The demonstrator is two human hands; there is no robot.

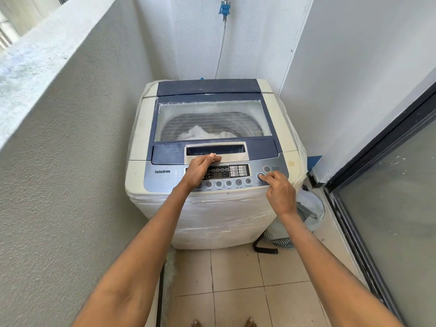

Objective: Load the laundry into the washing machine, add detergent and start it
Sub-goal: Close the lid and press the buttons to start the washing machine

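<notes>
We see the top-loading washing machine standing in the far corner of a narrow balcony, its glass lid down and white laundry lying in the drum beneath the pane. Along the machine's near edge runs the control panel, with a row of round buttons under a small display.

Our right hand sits at the panel's right end, fingers curled under and the forefinger tip on or just at the start button, below the power button. Our left hand lies over the panel's middle with fingers held straight and close together, their tips on the lid's silver handle; it grips nothing.

With the clothes in and the lid closed, we judge this to be the last step, starting the wash; whether detergent went in, we cannot tell. Next comes a firm, short press on the start button, then a look at the display to confirm a cycle is running.

Behind, a blue tap feeds a hose down the wall; a sliding glass door closes the right side.
</notes>
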